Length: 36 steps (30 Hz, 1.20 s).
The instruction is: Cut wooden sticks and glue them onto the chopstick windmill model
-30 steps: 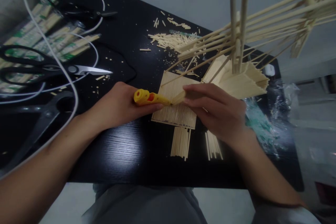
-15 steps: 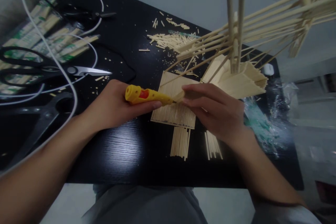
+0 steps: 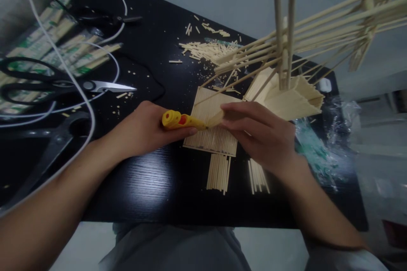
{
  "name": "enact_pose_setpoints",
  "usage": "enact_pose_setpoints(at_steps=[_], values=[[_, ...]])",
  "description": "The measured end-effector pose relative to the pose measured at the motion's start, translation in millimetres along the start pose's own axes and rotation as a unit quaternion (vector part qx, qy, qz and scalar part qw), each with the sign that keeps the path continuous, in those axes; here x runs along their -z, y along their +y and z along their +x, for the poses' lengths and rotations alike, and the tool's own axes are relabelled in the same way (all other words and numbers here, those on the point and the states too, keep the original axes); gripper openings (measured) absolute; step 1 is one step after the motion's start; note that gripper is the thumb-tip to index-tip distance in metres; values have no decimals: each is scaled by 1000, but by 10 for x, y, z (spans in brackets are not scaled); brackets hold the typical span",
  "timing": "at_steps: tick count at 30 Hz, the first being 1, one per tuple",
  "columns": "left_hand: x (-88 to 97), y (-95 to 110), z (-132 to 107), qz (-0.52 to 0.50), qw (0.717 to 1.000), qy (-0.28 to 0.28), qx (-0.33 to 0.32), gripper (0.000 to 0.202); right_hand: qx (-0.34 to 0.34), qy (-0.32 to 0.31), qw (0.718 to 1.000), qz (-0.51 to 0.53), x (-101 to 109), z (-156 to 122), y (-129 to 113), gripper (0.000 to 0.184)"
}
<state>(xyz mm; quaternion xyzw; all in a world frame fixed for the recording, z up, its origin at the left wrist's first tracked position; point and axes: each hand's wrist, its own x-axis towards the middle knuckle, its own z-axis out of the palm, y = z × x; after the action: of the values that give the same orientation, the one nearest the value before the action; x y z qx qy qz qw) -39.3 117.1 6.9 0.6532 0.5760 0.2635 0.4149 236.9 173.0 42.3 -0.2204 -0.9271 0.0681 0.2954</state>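
Gripping a yellow cutter (image 3: 179, 120) tight in the left hand (image 3: 144, 131), tip against the stick panel (image 3: 211, 133) the right hand (image 3: 260, 135) pinches.

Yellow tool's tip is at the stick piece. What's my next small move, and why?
Probably hold the right hand steady and press the yellow tool lightly along the stick piece: the left hand has its tip right at the piece's edge, over the flat stick panel.

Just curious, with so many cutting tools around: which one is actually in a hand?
The yellow cutter, gripped in the left hand; the silver-bladed scissors and the dark shears lie untouched on the table.
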Motion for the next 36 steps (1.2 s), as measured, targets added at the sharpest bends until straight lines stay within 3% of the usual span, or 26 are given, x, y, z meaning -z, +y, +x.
enact_pose_setpoints(at_steps=[3, 11, 22, 36], values=[[3, 10, -15, 31, 999, -9, 10, 48, 4, -1, 1000, 0, 1, 4, 0, 16], [40, 52, -60, -63, 998, 27, 16, 41, 4, 5, 1000, 11, 4, 7, 4, 18], [64, 96, -60, -93, 995, 37, 5, 45, 2, 4, 1000, 1, -3, -6, 2, 15], [28, 36, -9, 28, 999, -14, 20, 44, 5, 9, 1000, 5, -19, -8, 11, 14]])
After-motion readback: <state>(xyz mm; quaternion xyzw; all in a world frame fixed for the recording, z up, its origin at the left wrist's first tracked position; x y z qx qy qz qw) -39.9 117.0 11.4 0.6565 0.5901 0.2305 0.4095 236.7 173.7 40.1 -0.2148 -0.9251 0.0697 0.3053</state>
